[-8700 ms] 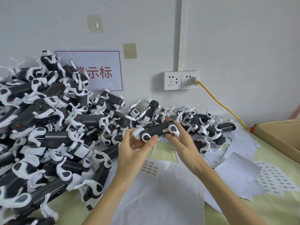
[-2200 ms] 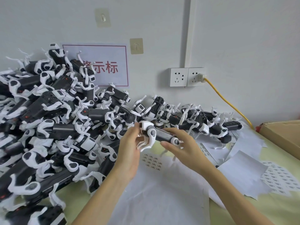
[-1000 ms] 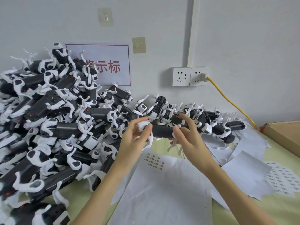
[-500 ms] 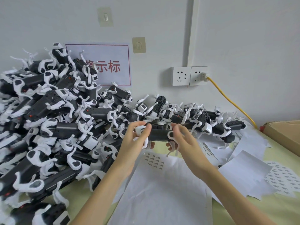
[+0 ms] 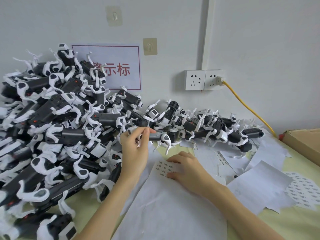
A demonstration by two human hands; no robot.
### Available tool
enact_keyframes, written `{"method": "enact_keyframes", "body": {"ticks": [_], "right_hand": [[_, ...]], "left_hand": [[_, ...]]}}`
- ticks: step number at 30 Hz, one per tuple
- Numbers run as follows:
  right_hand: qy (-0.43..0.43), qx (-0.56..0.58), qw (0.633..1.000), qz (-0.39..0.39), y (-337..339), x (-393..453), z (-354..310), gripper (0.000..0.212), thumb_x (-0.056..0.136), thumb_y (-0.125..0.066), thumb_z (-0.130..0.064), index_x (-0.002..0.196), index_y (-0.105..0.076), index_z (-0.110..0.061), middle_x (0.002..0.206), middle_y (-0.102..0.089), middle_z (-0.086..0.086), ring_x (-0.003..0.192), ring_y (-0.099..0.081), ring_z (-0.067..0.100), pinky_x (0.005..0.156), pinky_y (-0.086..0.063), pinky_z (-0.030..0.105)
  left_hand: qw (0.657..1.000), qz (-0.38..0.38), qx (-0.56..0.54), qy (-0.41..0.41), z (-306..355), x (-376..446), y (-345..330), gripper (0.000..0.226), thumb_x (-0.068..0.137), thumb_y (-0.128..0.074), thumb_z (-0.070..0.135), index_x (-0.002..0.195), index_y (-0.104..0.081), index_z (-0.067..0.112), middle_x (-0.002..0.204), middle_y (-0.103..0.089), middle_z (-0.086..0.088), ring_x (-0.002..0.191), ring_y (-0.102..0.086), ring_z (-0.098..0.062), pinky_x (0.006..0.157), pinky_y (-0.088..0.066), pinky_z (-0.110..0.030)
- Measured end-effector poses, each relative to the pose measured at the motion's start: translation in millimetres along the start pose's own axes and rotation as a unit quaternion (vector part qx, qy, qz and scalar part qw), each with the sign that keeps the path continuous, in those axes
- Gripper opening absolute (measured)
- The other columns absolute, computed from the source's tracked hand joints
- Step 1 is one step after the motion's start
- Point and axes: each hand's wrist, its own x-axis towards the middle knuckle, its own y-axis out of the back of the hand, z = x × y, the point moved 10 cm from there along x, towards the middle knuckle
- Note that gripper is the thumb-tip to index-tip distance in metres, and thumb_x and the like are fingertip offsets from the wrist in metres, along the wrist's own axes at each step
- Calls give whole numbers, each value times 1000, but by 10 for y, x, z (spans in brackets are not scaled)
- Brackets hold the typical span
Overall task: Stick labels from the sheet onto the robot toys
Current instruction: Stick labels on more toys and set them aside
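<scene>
The left hand grips one robot toy and holds it up off the bench, at 12 o'clock from the label sheet. The right hand lies on that sheet with fingers curled at the tiny labels; I cannot tell if it pinches one. It should peel just one, slowly, by its edge, and keep the toy steady.
</scene>
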Motion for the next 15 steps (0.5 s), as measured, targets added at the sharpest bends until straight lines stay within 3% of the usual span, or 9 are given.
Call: {"method": "enact_keyframes", "body": {"ticks": [2, 3, 4, 6, 7, 9, 11, 13, 15], "right_hand": [[2, 37, 999, 18, 46, -9, 4, 33, 93, -77, -30, 124, -69, -24, 107, -53, -15, 113, -50, 14, 89, -33, 14], [5, 52, 998, 30, 81, -13, 3, 26, 94, -76, -26, 119, -70, -23, 103, -54, -16, 109, -52, 12, 86, -33, 10], [8, 66, 997, 42, 121, -17, -1, 20, 95, -75, -22, 115, -70, -22, 101, -56, -17, 105, -54, 10, 84, -34, 8], [14, 80, 995, 64, 211, -24, -23, 11, 97, -71, -16, 107, -71, -21, 98, -60, -15, 97, -55, 8, 82, -36, 6], [19, 82, 994, 72, 261, -24, -37, 9, 98, -70, -16, 105, -71, -21, 98, -62, -13, 94, -56, 8, 81, -37, 7], [41, 76, 992, 94, 375, -33, -85, 7, 100, -68, -15, 104, -72, -19, 99, -68, -9, 91, -58, 8, 80, -39, 10], [75, 59, 989, 113, 470, -54, -151, 10, 101, -67, -13, 107, -73, -16, 100, -68, -9, 93, -60, 9, 84, -42, 22], [98, 36, 987, 119, 524, -74, -196, 13, 103, -63, -14, 112, -73, -17, 102, -64, -13, 99, -61, 12, 90, -43, 35], [115, 14, 986, 121, 535, -95, -231, 17, 106, -60, -15, 116, -72, -20, 102, -60, -15, 100, -58, 10, 94, -39, 38]], "left_hand": [[999, 9, 36, -28, 43, -33, -9, 20, 106, -60, 30, 97, -78, 32, 107, -59, -3, 104, -49, -15, 82, -46, -27], [998, 17, 44, -44, 80, -53, 0, 13, 103, -65, 29, 99, -77, 32, 112, -54, -3, 109, -47, -3, 86, -47, -22], [996, 22, 54, -64, 124, -70, 5, 8, 99, -72, 26, 100, -77, 32, 119, -49, -5, 108, -44, 10, 85, -49, -19], [988, 25, 96, -122, 218, -90, 5, 19, 92, -80, 12, 100, -76, 30, 129, -41, -11, 106, -40, 23, 79, -55, -23], [982, 24, 114, -151, 255, -99, 0, 26, 91, -79, 4, 97, -75, 29, 132, -39, -10, 110, -40, 22, 77, -57, -26], [971, 14, 150, -186, 287, -115, -37, 37, 90, -73, -10, 90, -79, 27, 137, -37, 6, 124, -43, -2, 81, -58, -35], [963, 8, 190, -193, 269, -125, -89, 46, 90, -68, -14, 89, -83, 30, 143, -35, 10, 124, -37, -16, 83, -56, -48], [964, -5, 193, -184, 240, -135, -144, 45, 92, -67, -9, 94, -83, 33, 148, -33, -4, 124, -30, -9, 84, -56, -53], [963, -40, 190, -184, 227, -174, -235, 33, 95, -67, 6, 96, -81, 36, 146, -30, -1, 132, -24, -4, 94, -53, -53]]}}
